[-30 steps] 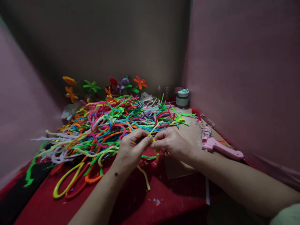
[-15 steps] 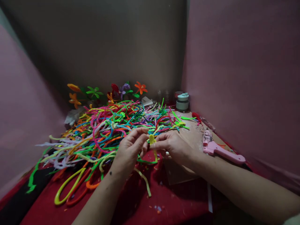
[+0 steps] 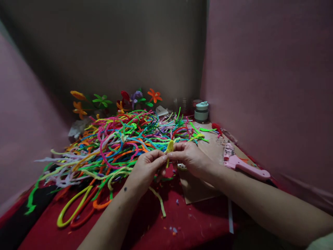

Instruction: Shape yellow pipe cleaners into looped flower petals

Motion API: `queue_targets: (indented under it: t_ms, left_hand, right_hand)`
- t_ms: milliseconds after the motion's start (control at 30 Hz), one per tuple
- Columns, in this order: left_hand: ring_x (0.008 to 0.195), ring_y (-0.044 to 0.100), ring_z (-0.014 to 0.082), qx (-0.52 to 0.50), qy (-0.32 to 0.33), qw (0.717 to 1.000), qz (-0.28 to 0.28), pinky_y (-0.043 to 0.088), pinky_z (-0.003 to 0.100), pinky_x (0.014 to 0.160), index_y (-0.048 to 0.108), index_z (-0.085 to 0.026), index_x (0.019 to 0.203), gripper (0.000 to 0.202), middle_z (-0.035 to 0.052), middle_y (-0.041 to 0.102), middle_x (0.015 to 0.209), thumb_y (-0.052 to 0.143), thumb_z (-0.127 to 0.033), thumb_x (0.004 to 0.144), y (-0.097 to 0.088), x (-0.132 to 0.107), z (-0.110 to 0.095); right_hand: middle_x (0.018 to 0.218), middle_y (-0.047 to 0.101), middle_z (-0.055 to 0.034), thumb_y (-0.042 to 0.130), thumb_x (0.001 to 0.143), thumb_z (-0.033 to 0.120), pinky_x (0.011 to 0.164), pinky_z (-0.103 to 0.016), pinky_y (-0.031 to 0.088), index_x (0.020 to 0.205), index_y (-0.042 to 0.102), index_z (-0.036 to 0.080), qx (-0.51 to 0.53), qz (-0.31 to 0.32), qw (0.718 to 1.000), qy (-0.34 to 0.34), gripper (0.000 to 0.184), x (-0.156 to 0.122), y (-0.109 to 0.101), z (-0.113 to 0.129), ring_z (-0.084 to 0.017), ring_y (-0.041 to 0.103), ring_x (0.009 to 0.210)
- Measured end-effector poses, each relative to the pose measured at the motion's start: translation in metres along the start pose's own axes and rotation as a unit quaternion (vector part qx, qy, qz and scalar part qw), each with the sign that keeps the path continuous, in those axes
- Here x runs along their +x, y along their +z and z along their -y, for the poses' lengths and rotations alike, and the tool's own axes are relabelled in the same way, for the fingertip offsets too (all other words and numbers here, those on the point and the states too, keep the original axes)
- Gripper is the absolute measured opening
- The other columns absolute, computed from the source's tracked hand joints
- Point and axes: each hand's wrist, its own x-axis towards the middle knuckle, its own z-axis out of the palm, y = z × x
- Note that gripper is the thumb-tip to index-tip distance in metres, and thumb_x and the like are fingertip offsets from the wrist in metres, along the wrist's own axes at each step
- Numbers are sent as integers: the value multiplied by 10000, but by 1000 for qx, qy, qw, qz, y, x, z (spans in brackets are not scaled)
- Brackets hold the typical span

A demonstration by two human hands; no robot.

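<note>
Between my two hands is a yellow pipe cleaner (image 3: 170, 146), bent into a narrow petal-like loop that points up. My left hand (image 3: 148, 166) pinches its lower end between thumb and forefinger. From the other side, my right hand (image 3: 191, 158) grips the same piece with its fingertips pressed together. A short tail hangs below the pinch. Just behind my hands lies a big tangled heap of coloured pipe cleaners (image 3: 114, 139). One loose pale-yellow pipe cleaner (image 3: 160, 201) rests on the red cloth in front of my left hand.
A pink hot glue gun (image 3: 241, 165) lies on the right, by a cardboard sheet (image 3: 200, 187). Pipe-cleaner flowers (image 3: 102, 100) stand at the back left. A mint-lidded cup (image 3: 201, 113) is at the back right. Small scraps dot the red cloth (image 3: 192, 222).
My left fingers have closed in on the base of the yellow pipe cleaner, and its loop now stands slightly higher and tilted. The view has shifted a little.
</note>
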Motion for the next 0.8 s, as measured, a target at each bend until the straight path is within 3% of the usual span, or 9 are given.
queue_targets:
  t_ms: [233,367,633,800]
  left_hand:
    - [381,394,63,-38,-1,999,-9,339,159,347,507,-177,749,181,-65,494,479,603,-329,727,3,-1,-1]
    - [364,395,56,0,7,1000,-8,318,152,353,478,-168,706,170,-57,505,455,574,-304,742,2,-2,-4]
    - [316,397,84,-41,4,999,33,331,169,292,415,-198,740,135,-45,558,441,502,-294,778,5,-3,-3]
    - [309,470,108,-69,5,996,59,383,201,318,395,-198,758,138,-23,600,471,462,-308,807,8,-2,-2]
  right_hand:
    - [611,577,3,731,583,317,493,-216,368,684,611,118,-34,-8,999,-16,253,-3,5,4,-80,474,506]
    - [638,584,-4,726,593,344,485,-219,369,708,607,117,-29,5,999,-15,281,-3,5,3,-76,473,500]
    - [559,542,15,736,569,319,485,-229,365,609,537,129,-15,-3,1000,1,278,-7,10,8,-76,473,469]
    - [489,507,31,724,582,320,462,-233,359,555,485,149,4,8,1000,15,296,-9,11,11,-73,450,422]
